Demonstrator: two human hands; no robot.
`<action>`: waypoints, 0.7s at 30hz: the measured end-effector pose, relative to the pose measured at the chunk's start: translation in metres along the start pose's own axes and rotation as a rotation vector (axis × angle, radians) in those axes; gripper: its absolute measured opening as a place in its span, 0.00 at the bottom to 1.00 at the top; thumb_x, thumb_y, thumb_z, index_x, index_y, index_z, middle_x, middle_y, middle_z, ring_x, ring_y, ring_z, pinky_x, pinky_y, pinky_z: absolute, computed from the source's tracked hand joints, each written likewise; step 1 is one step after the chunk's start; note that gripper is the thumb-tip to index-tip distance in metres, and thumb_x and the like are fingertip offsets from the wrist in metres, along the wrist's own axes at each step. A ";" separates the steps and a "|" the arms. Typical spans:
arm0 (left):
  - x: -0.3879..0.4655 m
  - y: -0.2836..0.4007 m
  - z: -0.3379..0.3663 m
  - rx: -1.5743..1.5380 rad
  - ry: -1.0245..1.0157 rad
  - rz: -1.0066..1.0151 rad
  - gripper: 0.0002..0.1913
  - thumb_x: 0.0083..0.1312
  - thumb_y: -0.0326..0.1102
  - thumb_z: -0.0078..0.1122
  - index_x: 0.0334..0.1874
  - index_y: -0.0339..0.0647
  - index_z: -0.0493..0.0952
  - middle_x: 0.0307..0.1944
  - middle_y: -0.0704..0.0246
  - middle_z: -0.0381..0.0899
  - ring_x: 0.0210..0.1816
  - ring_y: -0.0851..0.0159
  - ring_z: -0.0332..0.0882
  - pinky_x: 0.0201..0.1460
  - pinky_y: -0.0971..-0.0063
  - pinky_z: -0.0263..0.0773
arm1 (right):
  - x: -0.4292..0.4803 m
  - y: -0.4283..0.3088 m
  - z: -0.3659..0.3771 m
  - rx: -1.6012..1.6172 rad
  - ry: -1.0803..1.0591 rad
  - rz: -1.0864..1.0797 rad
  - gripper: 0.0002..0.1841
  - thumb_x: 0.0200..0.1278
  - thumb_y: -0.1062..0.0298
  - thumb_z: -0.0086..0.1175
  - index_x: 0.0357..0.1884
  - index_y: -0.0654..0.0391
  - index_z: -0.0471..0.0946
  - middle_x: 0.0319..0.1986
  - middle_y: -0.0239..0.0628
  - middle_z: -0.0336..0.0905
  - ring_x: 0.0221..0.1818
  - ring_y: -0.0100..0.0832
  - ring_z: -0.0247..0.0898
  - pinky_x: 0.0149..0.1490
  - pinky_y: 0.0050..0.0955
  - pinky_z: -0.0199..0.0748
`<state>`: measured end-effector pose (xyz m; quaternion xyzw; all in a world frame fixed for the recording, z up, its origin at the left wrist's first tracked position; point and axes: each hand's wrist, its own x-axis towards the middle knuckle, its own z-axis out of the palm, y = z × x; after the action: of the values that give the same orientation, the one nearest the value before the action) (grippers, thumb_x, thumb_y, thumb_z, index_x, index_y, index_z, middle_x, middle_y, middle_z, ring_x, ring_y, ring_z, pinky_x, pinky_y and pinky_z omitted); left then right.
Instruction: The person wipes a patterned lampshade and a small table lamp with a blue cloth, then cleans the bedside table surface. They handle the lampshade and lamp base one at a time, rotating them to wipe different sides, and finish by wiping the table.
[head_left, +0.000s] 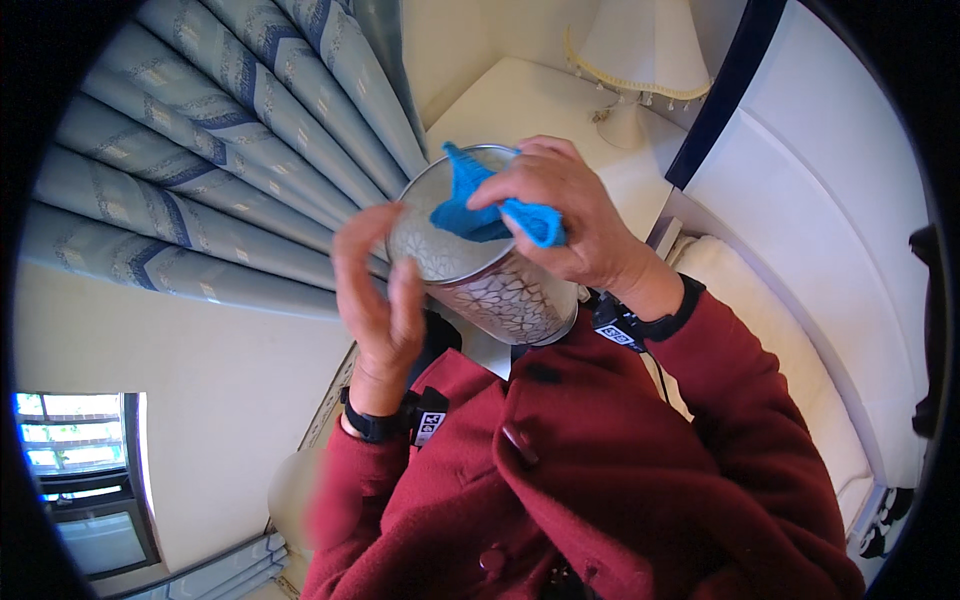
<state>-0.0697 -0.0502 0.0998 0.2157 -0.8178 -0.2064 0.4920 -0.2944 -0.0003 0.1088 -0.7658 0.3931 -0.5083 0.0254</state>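
Observation:
A patterned cylindrical container (517, 300) with a metal rim is tilted in front of my chest, its round end facing up. My right hand (562, 202) grips a bunched blue cloth (472, 214) over that end, near the rim. On the other side of the rim, my left hand (379, 285) has its thumb and fingers apart, with nothing visible between them. It is slightly blurred, and I cannot tell whether its fingertips touch the container. What supports the container from below is hidden.
Behind the container stands a white bedside table (487, 97) with a fringed lamp (645, 52). Blue patterned curtains (247, 142) hang at the left. To the right are a curved white headboard (817, 195) and a bed with a cream cover (757, 322). A window (90, 480) is at lower left.

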 end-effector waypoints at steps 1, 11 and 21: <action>0.003 0.009 -0.006 0.148 -0.060 0.166 0.15 0.64 0.35 0.63 0.50 0.37 0.76 0.49 0.59 0.80 0.50 0.55 0.78 0.57 0.61 0.68 | 0.000 0.002 0.006 -0.031 -0.061 0.018 0.13 0.57 0.63 0.54 0.44 0.52 0.80 0.31 0.31 0.77 0.38 0.38 0.73 0.65 0.45 0.61; -0.004 0.025 -0.005 0.346 -0.231 0.149 0.17 0.55 0.38 0.72 0.24 0.44 0.68 0.18 0.68 0.67 0.22 0.56 0.71 0.29 0.66 0.65 | -0.013 0.017 0.006 0.364 0.232 0.777 0.15 0.76 0.60 0.48 0.52 0.59 0.78 0.46 0.37 0.83 0.52 0.31 0.77 0.60 0.29 0.71; -0.020 0.005 -0.020 0.186 -0.178 0.090 0.17 0.59 0.39 0.69 0.21 0.44 0.68 0.17 0.67 0.65 0.20 0.56 0.68 0.28 0.66 0.63 | -0.087 0.015 0.036 0.192 -0.149 0.914 0.21 0.73 0.70 0.49 0.66 0.60 0.72 0.56 0.43 0.79 0.61 0.35 0.72 0.68 0.31 0.64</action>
<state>-0.0441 -0.0377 0.0973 0.2043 -0.8826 -0.1258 0.4042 -0.2893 0.0312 0.0192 -0.5426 0.6383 -0.4227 0.3455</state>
